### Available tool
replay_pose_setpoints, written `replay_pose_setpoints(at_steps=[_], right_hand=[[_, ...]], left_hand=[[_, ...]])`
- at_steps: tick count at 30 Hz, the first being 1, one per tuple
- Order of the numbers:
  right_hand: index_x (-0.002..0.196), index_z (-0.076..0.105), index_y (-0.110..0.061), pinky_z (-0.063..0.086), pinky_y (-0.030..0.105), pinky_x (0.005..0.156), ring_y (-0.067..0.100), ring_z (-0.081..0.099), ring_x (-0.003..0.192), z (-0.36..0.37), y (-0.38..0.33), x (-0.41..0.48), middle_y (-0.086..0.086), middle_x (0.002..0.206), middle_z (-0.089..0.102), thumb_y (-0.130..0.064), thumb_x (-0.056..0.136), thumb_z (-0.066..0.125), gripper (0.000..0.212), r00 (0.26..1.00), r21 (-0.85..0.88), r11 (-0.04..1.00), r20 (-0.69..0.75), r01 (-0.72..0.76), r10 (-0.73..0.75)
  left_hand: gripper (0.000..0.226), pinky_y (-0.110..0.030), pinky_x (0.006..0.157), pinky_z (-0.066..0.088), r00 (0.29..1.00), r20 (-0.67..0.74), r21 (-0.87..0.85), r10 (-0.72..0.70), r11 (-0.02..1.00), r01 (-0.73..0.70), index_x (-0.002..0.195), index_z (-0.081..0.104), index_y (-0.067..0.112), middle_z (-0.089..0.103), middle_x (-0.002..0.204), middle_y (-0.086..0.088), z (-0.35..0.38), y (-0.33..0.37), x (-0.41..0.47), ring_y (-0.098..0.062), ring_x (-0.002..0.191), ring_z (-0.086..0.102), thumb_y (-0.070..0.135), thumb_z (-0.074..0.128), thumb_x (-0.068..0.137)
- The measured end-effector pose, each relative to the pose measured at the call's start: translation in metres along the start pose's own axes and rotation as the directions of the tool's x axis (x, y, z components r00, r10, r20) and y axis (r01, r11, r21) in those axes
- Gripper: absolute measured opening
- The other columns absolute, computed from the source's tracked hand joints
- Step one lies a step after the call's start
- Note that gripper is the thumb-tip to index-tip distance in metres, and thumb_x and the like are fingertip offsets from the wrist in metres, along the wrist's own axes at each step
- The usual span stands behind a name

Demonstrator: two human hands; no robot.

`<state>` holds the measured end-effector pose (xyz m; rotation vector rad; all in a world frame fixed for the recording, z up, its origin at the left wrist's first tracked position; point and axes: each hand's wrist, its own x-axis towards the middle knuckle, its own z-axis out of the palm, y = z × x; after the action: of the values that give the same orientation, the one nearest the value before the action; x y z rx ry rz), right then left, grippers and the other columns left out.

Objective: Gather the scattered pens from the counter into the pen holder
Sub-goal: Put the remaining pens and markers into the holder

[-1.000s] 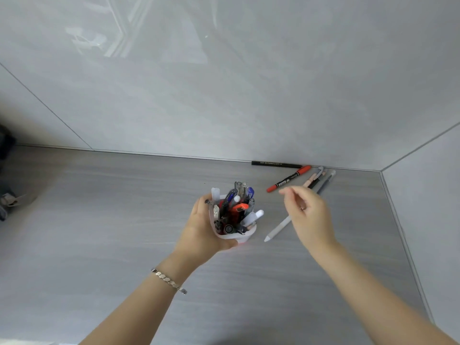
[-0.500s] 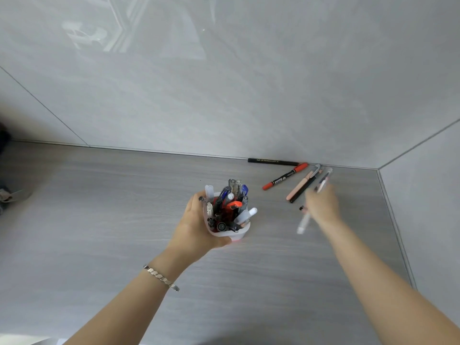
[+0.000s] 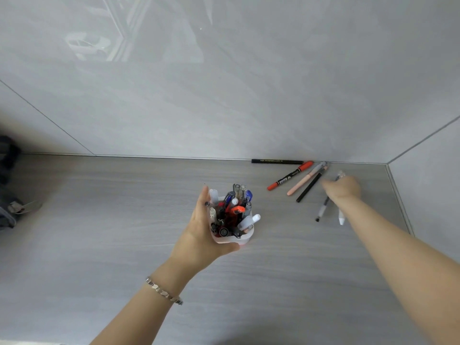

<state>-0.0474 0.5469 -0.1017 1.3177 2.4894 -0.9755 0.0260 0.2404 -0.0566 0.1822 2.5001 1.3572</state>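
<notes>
My left hand (image 3: 199, 235) grips the translucent white pen holder (image 3: 245, 239) just above the grey counter (image 3: 99, 220); several pens stand packed inside it. My right hand (image 3: 342, 189), blurred, hovers over the loose pens near the back right corner, with a white pen (image 3: 341, 218) sticking out below its closed fingers. A clear grey gel pen (image 3: 323, 209) lies on the counter partly under that hand. To its left lie a black pen (image 3: 309, 187), a peach pen (image 3: 304, 182) and a red marker (image 3: 290, 175). A long black pen (image 3: 277, 161) rests against the wall.
Glossy grey walls meet in a corner (image 3: 387, 164) at the back right, close to the loose pens. A dark bag (image 3: 7, 185) sits at the far left edge of the counter.
My right hand has travelled right and toward the back corner, carrying the white pen away from beside the holder. The holder in my left hand has stayed near the middle.
</notes>
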Motion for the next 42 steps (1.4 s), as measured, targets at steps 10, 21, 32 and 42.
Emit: replay_pose_setpoints(at_steps=[10,21,32,42], right_hand=[[0.144,0.018,-0.019,0.047,0.012,0.047,0.002,0.054,0.045,-0.021,-0.029,-0.124,-0.008,0.054,0.050,-0.006,0.101,0.031,0.047,0.848,0.758,0.529,-0.060,0.382,-0.526],[0.123,0.027,-0.030,0.051,0.030,0.089,0.000,0.062,0.077,0.033,-0.054,-0.181,0.000,0.086,0.049,0.014,0.092,0.033,0.054,0.704,0.787,0.246,-0.307,0.567,-0.641],[0.115,0.049,-0.008,0.033,0.001,0.097,0.000,0.059,0.100,0.054,-0.013,-0.179,0.013,0.105,0.065,-0.006,0.084,0.056,0.031,0.428,0.386,0.301,-0.302,0.872,-0.852],[0.129,0.051,-0.012,0.038,0.039,0.103,0.025,0.033,0.136,0.049,-0.016,-0.168,0.010,0.138,0.053,-0.036,0.101,0.017,0.050,0.227,-0.147,0.219,0.039,0.965,-0.973]], left_hand=[[0.070,-0.047,0.100,0.037,0.929,-0.207,0.510,0.308,0.844,-0.166,0.124,0.046,0.038,0.047,0.139,-0.001,0.017,0.034,0.014,-0.031,0.135,0.033,0.065,0.053,0.060],[0.020,0.002,0.096,0.023,0.968,-0.218,-0.075,0.127,0.986,-0.147,0.096,0.056,0.024,0.050,0.104,0.027,0.006,0.027,0.014,-0.006,0.123,0.037,0.010,0.060,0.082],[0.104,-0.018,0.115,0.012,0.964,-0.065,0.144,0.257,0.959,-0.245,0.141,0.013,0.021,0.010,0.151,0.000,0.002,0.007,-0.007,-0.012,0.143,0.004,0.061,0.064,0.060],[0.110,-0.017,0.081,0.037,0.998,-0.032,0.068,0.052,0.996,-0.049,0.126,0.010,0.049,0.035,0.121,0.020,-0.005,0.005,0.002,0.005,0.107,0.040,0.029,0.087,0.052]])
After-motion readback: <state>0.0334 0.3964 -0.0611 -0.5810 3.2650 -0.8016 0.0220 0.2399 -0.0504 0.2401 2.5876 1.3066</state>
